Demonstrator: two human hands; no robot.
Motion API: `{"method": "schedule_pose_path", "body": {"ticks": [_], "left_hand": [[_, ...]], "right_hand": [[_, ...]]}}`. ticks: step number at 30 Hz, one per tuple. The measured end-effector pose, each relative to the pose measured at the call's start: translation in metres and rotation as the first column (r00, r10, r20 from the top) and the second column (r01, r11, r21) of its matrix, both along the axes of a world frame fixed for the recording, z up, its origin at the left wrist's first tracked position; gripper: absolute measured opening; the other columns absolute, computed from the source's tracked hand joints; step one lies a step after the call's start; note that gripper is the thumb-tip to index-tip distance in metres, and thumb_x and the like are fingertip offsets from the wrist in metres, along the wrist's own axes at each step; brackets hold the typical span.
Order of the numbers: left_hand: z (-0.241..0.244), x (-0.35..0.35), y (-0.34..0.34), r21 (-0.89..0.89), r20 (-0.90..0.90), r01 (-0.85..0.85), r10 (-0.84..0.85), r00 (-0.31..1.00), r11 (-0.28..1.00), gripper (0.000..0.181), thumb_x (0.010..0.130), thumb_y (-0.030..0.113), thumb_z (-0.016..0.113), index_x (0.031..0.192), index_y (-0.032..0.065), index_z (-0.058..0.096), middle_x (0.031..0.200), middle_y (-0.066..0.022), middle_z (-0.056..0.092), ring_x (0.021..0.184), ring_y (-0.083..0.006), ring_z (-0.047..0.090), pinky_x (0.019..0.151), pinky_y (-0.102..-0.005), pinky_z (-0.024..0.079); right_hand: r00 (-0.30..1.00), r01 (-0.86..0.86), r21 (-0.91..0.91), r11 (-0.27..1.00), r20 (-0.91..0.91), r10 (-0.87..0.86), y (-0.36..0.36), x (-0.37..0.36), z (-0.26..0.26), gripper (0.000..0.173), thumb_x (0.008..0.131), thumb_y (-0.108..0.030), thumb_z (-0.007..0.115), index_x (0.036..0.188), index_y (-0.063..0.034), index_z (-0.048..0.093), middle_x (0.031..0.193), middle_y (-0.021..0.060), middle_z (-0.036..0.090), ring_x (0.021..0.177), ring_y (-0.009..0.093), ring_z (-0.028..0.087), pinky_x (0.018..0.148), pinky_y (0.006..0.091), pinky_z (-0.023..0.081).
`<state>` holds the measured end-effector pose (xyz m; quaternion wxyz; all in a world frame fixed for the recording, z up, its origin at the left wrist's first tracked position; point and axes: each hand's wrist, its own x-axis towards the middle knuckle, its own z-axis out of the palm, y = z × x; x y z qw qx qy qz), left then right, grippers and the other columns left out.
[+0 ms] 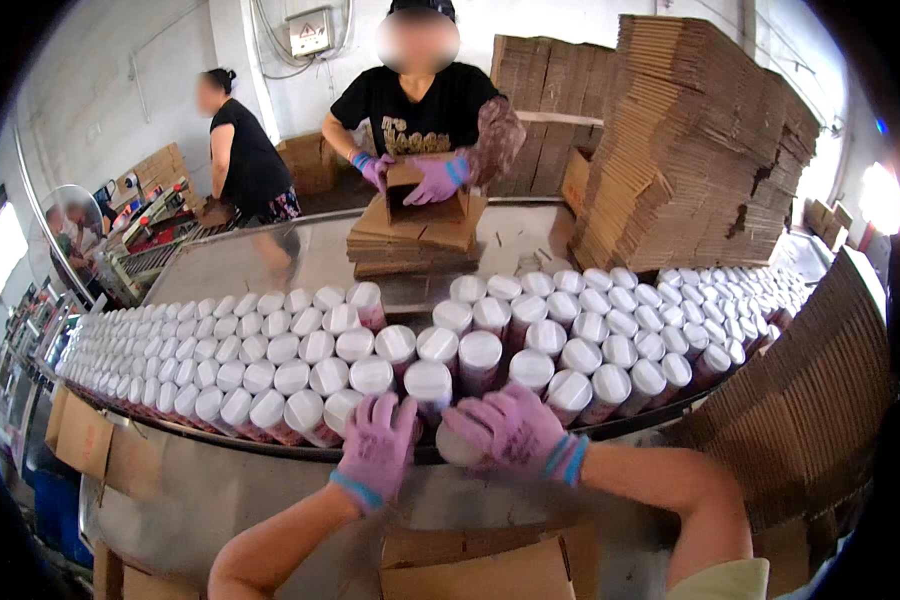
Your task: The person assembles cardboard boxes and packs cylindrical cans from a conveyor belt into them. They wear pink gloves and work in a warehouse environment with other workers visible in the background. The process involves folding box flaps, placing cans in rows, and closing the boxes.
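Note:
Rows of cylindrical cans with white tops and pinkish printed sides point(480, 352) stand upright on a long conveyor before me. My left hand point(379, 446), in a purple glove with a blue cuff, rests at the near edge against the front cans, fingers pointing away from me. Whether it grips one is hidden. My right hand point(514, 435), gloved alike, curls over a tilted can point(459, 448) whose pale round end faces me. Between my hands stands another upright can point(427, 382). An open cardboard box point(480, 574) lies below my hands, nearest my body.
Across the conveyor, a person point(424, 112) in purple gloves handles a small carton point(427, 199) over stacked flat cardboard point(412, 247). Tall piles of folded cardboard point(690, 150) stand right; more cardboard point(802, 397) leans close to my right arm. Another person point(244, 150) works far left.

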<state>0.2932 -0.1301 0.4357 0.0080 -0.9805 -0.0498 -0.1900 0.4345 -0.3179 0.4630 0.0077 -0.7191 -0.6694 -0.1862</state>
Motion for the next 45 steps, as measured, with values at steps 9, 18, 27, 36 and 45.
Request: {"method": "schedule_pose_path", "body": {"ticks": [9,18,27,36,45], "left_hand": [[0.013,-0.061,-0.056,-0.883,-0.402,0.065,-0.821,0.404,0.464,0.066,0.088,0.054,0.053,0.133,0.0069,0.046,0.132,-0.0158,0.050,0.120,-0.0293,0.047,0.102,-0.0406,0.035],[0.041,0.030,-0.025,-0.124,0.024,0.059,-0.057,0.998,0.990,0.069,0.080,0.047,0.060,0.133,0.0052,0.043,0.135,-0.0185,0.043,0.126,-0.0355,0.038,0.106,-0.0503,0.026],[0.010,0.013,-0.053,-0.104,0.056,0.166,-0.161,0.985,0.981,0.077,0.067,0.029,0.074,0.133,0.0033,0.041,0.125,-0.0160,0.044,0.122,-0.0353,0.037,0.104,-0.0519,0.029],[0.067,-0.065,-0.106,-0.782,-0.565,-0.127,-0.606,0.560,0.610,0.067,0.080,0.037,0.067,0.132,0.0021,0.044,0.122,-0.0180,0.049,0.113,-0.0335,0.048,0.098,-0.0437,0.038],[0.117,-0.176,-0.169,-0.876,-0.464,-0.482,-0.273,0.843,0.002,0.043,0.095,0.038,0.050,0.108,0.0001,0.064,0.094,-0.0065,0.066,0.088,-0.0166,0.060,0.081,-0.0329,0.048]], "right_hand": [[-0.117,-0.557,-0.368,0.745,-0.853,-0.508,-0.065,-0.067,-0.006,0.053,0.085,-0.039,0.057,0.129,-0.0124,0.047,0.125,0.0105,0.054,0.108,0.024,0.056,0.088,0.0433,0.044],[0.890,0.439,0.005,0.899,-0.140,-0.434,-0.011,0.015,0.035,0.076,0.077,-0.059,0.057,0.139,-0.0190,0.037,0.141,0.0184,0.034,0.127,0.040,0.032,0.097,0.0582,0.032],[0.996,0.069,0.081,0.994,-0.064,-0.064,-0.030,0.014,0.015,0.070,0.070,-0.046,0.067,0.131,-0.0202,0.045,0.120,0.0005,0.053,0.096,0.015,0.055,0.076,0.0360,0.042],[0.767,-0.546,-0.367,0.753,0.143,0.626,-0.112,-0.049,0.050,0.054,0.090,-0.020,0.042,0.142,-0.0082,0.034,0.142,0.0102,0.038,0.125,0.025,0.043,0.104,0.0410,0.033],[0.081,-0.718,-0.449,0.532,0.705,0.704,-0.206,-0.100,0.056,0.055,0.096,-0.014,0.029,0.146,0.0019,0.013,0.155,0.0081,0.010,0.142,0.017,0.012,0.116,0.0334,0.014]]}}
